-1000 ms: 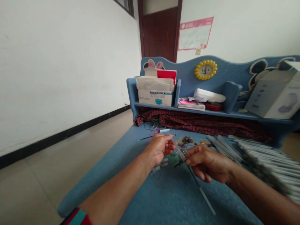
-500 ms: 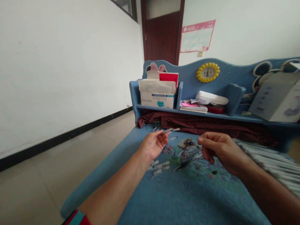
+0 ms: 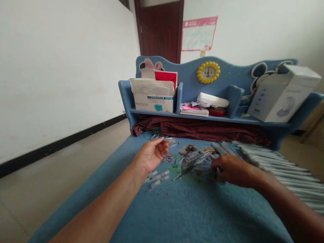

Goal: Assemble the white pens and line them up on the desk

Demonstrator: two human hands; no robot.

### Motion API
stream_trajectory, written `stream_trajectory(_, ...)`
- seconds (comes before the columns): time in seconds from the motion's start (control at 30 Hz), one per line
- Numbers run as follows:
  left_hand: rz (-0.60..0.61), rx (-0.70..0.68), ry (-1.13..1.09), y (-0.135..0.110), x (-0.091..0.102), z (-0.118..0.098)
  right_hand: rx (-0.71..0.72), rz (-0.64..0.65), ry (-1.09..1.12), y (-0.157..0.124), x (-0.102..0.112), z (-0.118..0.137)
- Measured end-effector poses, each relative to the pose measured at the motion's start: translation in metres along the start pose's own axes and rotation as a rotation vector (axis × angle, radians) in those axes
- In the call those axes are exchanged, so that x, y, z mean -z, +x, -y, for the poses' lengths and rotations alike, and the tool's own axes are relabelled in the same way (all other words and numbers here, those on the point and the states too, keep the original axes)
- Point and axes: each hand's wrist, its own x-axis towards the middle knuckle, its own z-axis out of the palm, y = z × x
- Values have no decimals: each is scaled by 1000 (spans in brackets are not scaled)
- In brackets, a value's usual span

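My left hand (image 3: 152,155) is raised over the table, thumb and fingers pinching a small whitish, translucent cap-like piece (image 3: 168,139). My right hand (image 3: 229,170) is low at the tabletop, its fingers curled down with the tips in shadow; whatever is at them is hidden. Between the hands lies a bundle of thin dark rods like pen refills (image 3: 191,165). Below my left hand several pale translucent cap-like pieces (image 3: 158,179) lie in a loose group. A single thin rod (image 3: 174,144) lies beyond my left hand.
Many pale grey tubes (image 3: 275,165) lie in rows at the right of the blue table (image 3: 192,212). Along the back run a checked cloth (image 3: 197,130) and a shelf holding a mask box (image 3: 153,98), papers (image 3: 193,110) and a white carton (image 3: 278,94).
My right hand has gone down and to the right, to the tabletop. My left hand keeps a whitish piece, now with less sticking out. The view has turned right.
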Motion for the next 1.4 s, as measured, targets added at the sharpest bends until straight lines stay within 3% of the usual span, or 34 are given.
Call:
stream_trajectory(0.23,-6,10,70,-3,-3,6,32,-23,-184,1,-13,11)
stream_trajectory(0.37,6,24,91,-5,-4,9,72,-122,-101,-1,-14,17)
stream_trajectory(0.57,2,38,116,-6,-4,15,229,-228,515,-4,-4,27)
stream_trajectory(0.7,29,61,123,-7,-4,22,246,-304,944,-8,-2,40)
stream_trajectory(0.8,35,79,147,-7,-4,27,237,-390,1112,-11,-3,50)
stream_trajectory(1.1,46,93,150,-10,-6,34,270,-632,878,-10,-6,64)
stream_trajectory(1.4,33,74,171,-10,-6,35,302,-656,787,-11,-9,63)
